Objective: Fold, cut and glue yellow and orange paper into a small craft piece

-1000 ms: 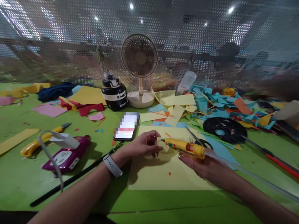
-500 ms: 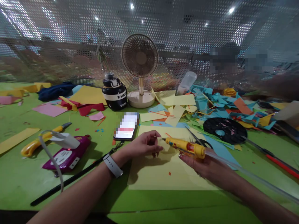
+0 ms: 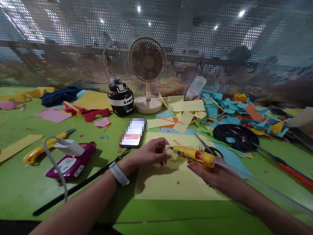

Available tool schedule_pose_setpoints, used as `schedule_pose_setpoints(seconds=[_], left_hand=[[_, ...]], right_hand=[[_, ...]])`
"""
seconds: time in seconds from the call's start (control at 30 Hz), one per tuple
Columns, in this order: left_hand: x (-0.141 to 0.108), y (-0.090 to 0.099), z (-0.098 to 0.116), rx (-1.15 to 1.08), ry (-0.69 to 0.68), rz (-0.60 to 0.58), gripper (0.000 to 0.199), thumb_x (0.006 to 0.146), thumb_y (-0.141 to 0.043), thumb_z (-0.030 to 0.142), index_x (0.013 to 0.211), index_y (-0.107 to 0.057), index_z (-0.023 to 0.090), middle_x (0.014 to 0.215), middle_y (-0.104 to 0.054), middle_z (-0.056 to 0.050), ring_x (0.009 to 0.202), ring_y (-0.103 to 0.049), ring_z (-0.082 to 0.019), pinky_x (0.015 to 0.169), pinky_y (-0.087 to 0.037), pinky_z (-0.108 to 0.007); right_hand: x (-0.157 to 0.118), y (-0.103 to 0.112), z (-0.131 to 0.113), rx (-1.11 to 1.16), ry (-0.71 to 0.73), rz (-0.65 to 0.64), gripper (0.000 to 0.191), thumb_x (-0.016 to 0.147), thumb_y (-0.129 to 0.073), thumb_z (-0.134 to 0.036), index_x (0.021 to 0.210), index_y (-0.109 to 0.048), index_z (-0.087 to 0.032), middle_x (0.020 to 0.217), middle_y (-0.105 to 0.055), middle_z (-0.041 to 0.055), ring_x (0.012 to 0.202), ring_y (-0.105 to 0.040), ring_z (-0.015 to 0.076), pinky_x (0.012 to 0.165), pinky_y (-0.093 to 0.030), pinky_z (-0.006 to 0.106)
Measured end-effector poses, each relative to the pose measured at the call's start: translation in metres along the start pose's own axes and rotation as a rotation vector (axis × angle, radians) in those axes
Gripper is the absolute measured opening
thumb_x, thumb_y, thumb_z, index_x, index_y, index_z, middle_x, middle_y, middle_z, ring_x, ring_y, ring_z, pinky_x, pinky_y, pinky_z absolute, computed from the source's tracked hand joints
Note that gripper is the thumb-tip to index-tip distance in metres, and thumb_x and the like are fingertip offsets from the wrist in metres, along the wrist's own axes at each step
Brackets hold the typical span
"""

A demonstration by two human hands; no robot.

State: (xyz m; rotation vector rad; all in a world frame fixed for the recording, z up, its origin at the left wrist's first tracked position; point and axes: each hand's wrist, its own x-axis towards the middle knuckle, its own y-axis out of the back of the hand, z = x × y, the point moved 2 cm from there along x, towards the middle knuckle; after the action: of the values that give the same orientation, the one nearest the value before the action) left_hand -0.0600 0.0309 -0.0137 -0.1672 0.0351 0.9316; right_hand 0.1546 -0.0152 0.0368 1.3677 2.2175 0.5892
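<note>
A green counter point(image 3: 171, 211) fills the lower frame. A pale yellow sheet point(image 3: 156, 187) lies at lower centre, a phone point(image 3: 132, 137) just beyond its left corner. At left lie a yellow-handled tool point(image 3: 31, 157), a purple socket block point(image 3: 84, 159) and a black strap point(image 3: 73, 191); a blue cloth point(image 3: 60, 96) lies farther up. A bottle point(image 3: 121, 103) and a fan point(image 3: 149, 62) stand at centre; paper scraps point(image 3: 226, 106) and a black disc point(image 3: 234, 135) spread right.

The grip of the yellow glue gun point(image 3: 194, 155) is mostly buried in the right hand point(image 3: 216, 176), and its clear glue stick point(image 3: 259, 182) runs off the right edge. Phone point(image 3: 133, 133) screen's pixel mush, stuff behind the far mesh point(image 3: 186, 29) too blurry.
</note>
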Motion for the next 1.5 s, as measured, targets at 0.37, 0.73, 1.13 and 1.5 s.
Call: schedule_pose_setpoints(seconds=[0.37, 0.73, 1.13, 1.5], left_hand=[[0.0, 0.0, 0.001, -0.008, -0.006, 0.006, 0.036, 0.072, -0.075, 0.032, 0.087, -0.046, 0.019, 0.059, -0.06, 0.005, 0.049, -0.056, -0.009, 0.049, -0.042, -0.021], [-0.001, 0.0, 0.001, -0.026, -0.017, 0.024, 0.039, 0.07, -0.077, 0.031, 0.089, -0.046, 0.019, 0.058, -0.06, 0.006, 0.049, -0.057, -0.009, 0.049, -0.044, -0.021], [-0.004, 0.001, 0.003, 0.016, -0.016, 0.028, 0.031, 0.073, -0.074, 0.029, 0.087, -0.05, 0.017, 0.058, -0.061, 0.005, 0.05, -0.055, -0.008, 0.049, -0.043, -0.019], [-0.003, 0.006, 0.008, -0.074, -0.112, 0.182, 0.033, 0.067, -0.072, 0.019, 0.089, -0.048, 0.018, 0.057, -0.058, 0.007, 0.049, -0.056, -0.009, 0.047, -0.045, -0.02]], right_hand=[[0.0, 0.001, 0.0, -0.008, -0.016, -0.004, 0.037, 0.085, -0.055, -0.049, 0.102, -0.063, -0.017, 0.06, -0.051, -0.0024, 0.046, -0.036, 0.008, 0.038, -0.031, 0.019], [-0.004, 0.008, 0.002, -0.01, 0.054, 0.087, 0.031, 0.084, -0.055, -0.049, 0.092, -0.063, -0.02, 0.07, -0.056, 0.0002, 0.054, -0.045, 0.0117, 0.043, -0.037, 0.022], [-0.015, 0.122, 0.091, -0.612, 0.022, 0.54, 0.043, 0.072, -0.063, -0.047, 0.099, -0.061, -0.014, 0.083, -0.068, 0.0095, 0.068, -0.06, 0.0216, 0.063, -0.046, 0.032], [-0.005, 0.142, 0.085, -0.833, 0.204, 0.37, 0.037, 0.078, -0.052, -0.042, 0.096, -0.071, -0.015, 0.096, -0.067, 0.0166, 0.09, -0.061, 0.0311, 0.08, -0.045, 0.043]])
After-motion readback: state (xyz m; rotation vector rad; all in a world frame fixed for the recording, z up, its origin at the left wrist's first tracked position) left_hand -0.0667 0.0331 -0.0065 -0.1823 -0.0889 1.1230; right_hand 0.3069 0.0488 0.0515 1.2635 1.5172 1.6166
